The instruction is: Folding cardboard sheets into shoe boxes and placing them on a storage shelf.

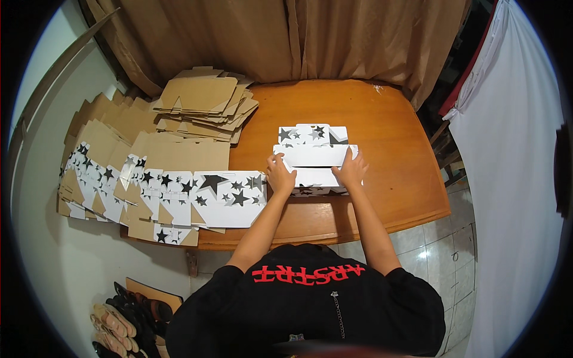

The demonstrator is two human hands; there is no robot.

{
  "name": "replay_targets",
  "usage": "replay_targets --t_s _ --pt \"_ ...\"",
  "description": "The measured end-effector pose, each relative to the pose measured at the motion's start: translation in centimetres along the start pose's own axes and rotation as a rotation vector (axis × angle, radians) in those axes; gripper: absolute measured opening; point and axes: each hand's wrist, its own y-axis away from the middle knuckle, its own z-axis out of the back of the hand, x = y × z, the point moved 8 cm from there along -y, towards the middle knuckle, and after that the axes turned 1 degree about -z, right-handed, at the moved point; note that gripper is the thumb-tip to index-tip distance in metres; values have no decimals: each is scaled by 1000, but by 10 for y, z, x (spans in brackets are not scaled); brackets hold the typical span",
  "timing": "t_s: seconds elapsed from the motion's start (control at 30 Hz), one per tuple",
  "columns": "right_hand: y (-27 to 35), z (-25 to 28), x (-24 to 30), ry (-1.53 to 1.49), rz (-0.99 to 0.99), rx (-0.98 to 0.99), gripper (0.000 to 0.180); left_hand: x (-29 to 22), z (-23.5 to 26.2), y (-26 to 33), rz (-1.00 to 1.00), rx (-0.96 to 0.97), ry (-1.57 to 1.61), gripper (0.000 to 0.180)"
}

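Note:
A white cardboard box (pixel 315 156) with black and grey stars stands partly folded on the table in front of me. At its left end my left hand (pixel 280 175) grips the side, fingers curled over the edge and thumb pointing inward. My right hand (pixel 351 169) holds the right end in much the same way. Between the hands, plain white panels face up with a dark gap along them. A star-printed flap (pixel 304 134) stands out on the far side. The folds under my fingers are hidden.
Left of the box, star-printed flat cartons (pixel 230 200) overlap along the wooden table (pixel 394 161). Behind them lies a stack of brown flattened cartons (pixel 200 95). A brown curtain (pixel 358 42) hangs at the far edge, a white cloth (pixel 507 179) at the right. Shoes (pixel 113 328) sit on the floor lower left.

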Motion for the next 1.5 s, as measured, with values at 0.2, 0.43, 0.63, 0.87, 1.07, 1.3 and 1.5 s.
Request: replay_targets --t_s 0.2,0.43,0.63,0.87,1.07,1.3,1.5 --pt "1 5 13 100 158 -62 81 10 12 10 -222 58 273 89" --pt "9 -25 110 -27 663 291 103 76 -9 38 -181 127 534 88" --pt "15 -35 178 13 573 466 105 114 -46 26 -7 387 218 40" --pt "20 7 182 -95 276 94 88 86 -20 27 69 289 813 51" --pt "13 102 161 -535 188 -282 79 13 55 5 -113 112 1070 60" --pt "19 90 69 -1882 81 -208 43 -64 106 2 -434 116 1183 57" --pt "16 -17 -28 -2004 -10 -109 42 -117 74 42 -732 173 691 27"
